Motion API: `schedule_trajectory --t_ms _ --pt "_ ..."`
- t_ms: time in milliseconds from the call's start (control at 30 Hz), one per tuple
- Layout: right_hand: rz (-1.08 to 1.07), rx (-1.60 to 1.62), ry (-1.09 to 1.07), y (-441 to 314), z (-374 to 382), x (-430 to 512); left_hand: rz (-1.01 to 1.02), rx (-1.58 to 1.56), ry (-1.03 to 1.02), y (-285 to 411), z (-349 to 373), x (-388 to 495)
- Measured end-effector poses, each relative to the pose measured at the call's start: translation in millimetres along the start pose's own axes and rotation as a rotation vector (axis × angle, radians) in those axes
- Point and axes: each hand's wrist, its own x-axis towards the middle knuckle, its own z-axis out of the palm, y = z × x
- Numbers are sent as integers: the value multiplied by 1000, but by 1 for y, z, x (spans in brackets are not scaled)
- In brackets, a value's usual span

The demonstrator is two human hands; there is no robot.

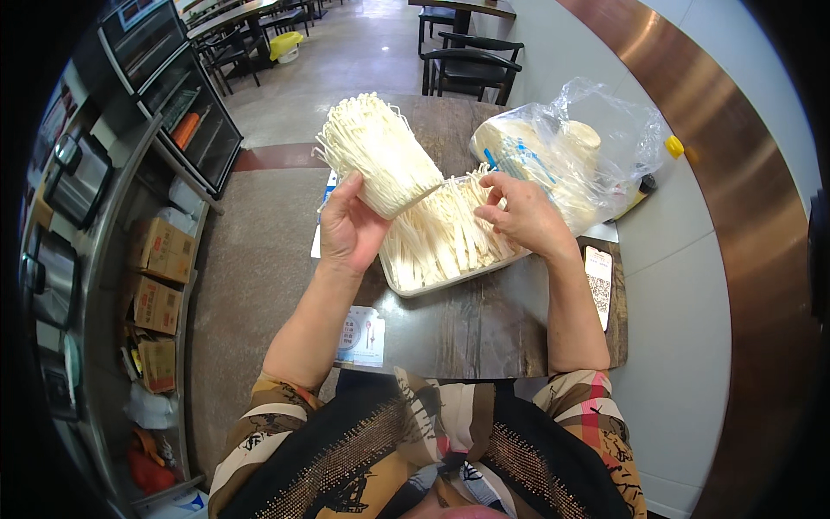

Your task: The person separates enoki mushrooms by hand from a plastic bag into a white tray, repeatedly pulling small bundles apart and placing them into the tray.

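Observation:
My left hand (350,224) grips a thick bundle of enoki mushrooms (382,152) by its lower side, the caps pointing up and away and the cut base towards the right. Under it, a pale plastic tray (421,290) holds many separated enoki strands (447,233) laid side by side. Over the tray's right part is my right hand (512,211), fingers bent, thumb and forefinger apart beside the strands; I see nothing held in it. Behind my right hand, a clear plastic bag (564,156) with blue print holds more enoki bundles.
The dark wooden table (467,324) bears a printed card (363,336) at its near left and a lit phone (598,285) at the right. A bottle (642,188) stands by the wall. Steel shelving (130,188) with cardboard boxes (165,250) runs along the left; chairs (470,68) stand beyond.

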Motion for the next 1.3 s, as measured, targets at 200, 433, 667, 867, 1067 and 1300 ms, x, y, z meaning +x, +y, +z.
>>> schedule_trajectory --t_ms 200,433,667,867,1067,1300 --pt "-109 -171 -164 -10 13 -3 -155 -221 -65 -8 -11 3" --pt "-164 323 -47 -13 8 6 -212 -90 -229 -15 -8 4" --pt "85 995 -132 -18 18 8 -324 196 -193 -15 -8 -4" --pt "135 1363 -282 -1 31 16 -365 150 -206 -12 0 -4" --pt "101 1494 17 -14 33 16 -175 66 -122 -23 -2 -7" --pt "68 1514 -42 -4 14 14 -163 -115 -96 -12 -10 2"
